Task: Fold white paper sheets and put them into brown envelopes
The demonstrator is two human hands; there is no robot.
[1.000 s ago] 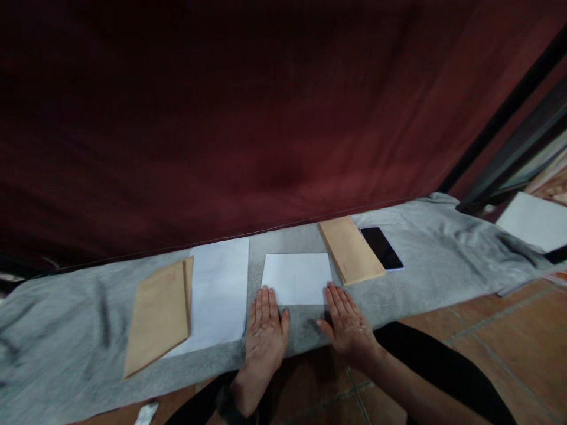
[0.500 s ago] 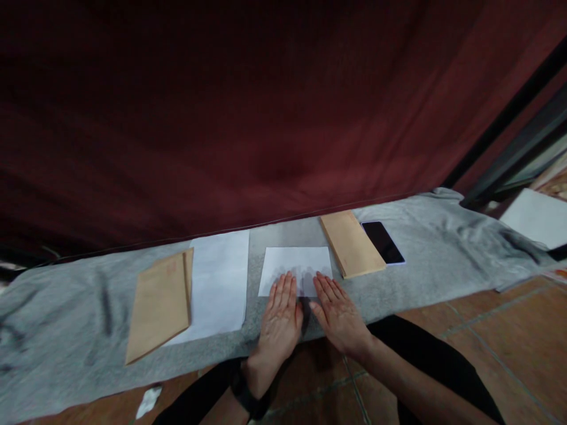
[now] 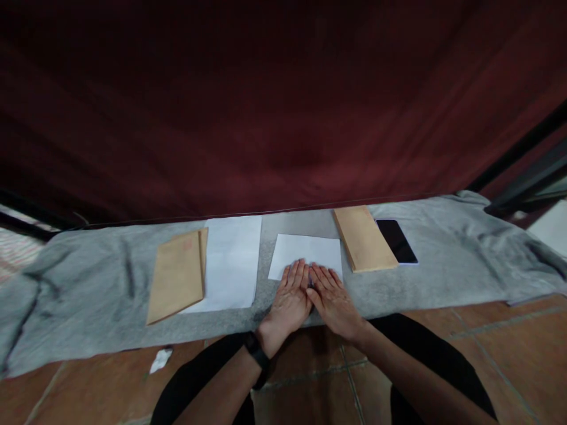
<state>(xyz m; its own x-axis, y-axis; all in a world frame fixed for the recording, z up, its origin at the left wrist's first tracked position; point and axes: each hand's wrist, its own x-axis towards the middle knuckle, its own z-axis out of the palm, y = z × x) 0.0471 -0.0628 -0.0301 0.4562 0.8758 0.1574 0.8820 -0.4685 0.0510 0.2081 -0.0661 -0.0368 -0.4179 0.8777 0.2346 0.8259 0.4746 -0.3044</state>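
Near the lower center of the frame, a small white sheet of paper (image 3: 305, 248) lies on the gray cloth-covered counter (image 3: 460, 254). It looks as though it may be folded, but the view is too soft to be certain. The left hand (image 3: 290, 301) and right hand (image 3: 332, 301) are laid palm down on its near part, side by side and angled toward each other. Both are flat and unclenched, fingers straight and close together, grasping nothing. A black wristband (image 3: 257, 351) circles the left wrist.

Left of this sheet and apart from it, larger white paper (image 3: 233, 260) lies flat. Brown envelopes (image 3: 177, 277) overlap its left side, at the left of center in the frame, with a faint reddish mark near the top. Right of the small sheet, more brown envelopes (image 3: 365, 239) lie in a slanted stack, and a smartphone (image 3: 397, 242) with a dark screen rests just beside their right edge.

Dark red fabric (image 3: 283, 118) fills the upper part of the frame. Along the bottom are the person's black-clad legs (image 3: 436, 354), a tiled floor (image 3: 88, 389) and, at lower left, a crumpled white scrap (image 3: 160, 359).
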